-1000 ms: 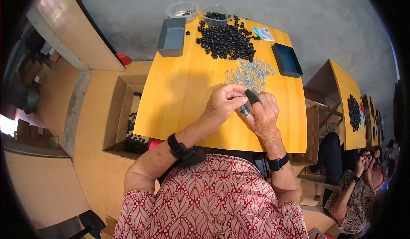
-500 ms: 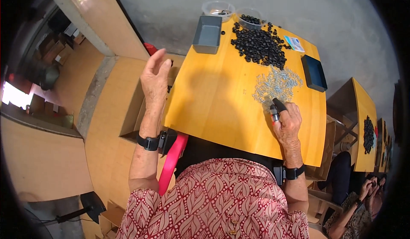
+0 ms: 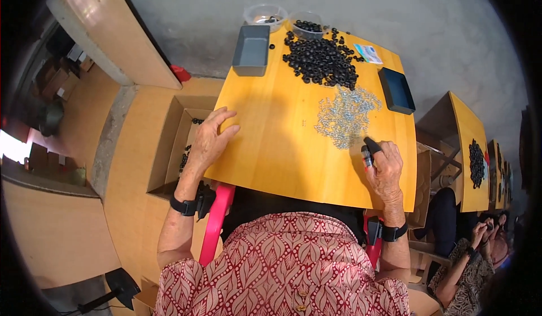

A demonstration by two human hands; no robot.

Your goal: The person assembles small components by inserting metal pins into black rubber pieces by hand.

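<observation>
My left hand hovers over the left edge of the yellow table, its fingers apart and nothing in them. My right hand is at the table's right side with fingers curled. A black cover sits at the index fingertip, and a small clear and black piece shows at the thumb. Whether that piece is worn or held, I cannot tell. Just beyond this hand lies a spread of small silvery pieces. Behind them is a heap of black rings.
At the far left stands a grey tray; a dark tray lies at the right edge. Two clear bowls stand at the back beside a printed packet. A cardboard box with black rings adjoins the left edge. Another person sits at right.
My left hand has come down and nearer, from raised beyond the table's left edge to over that edge. My right hand stays near the silvery pieces. The whole view has shifted slightly.
</observation>
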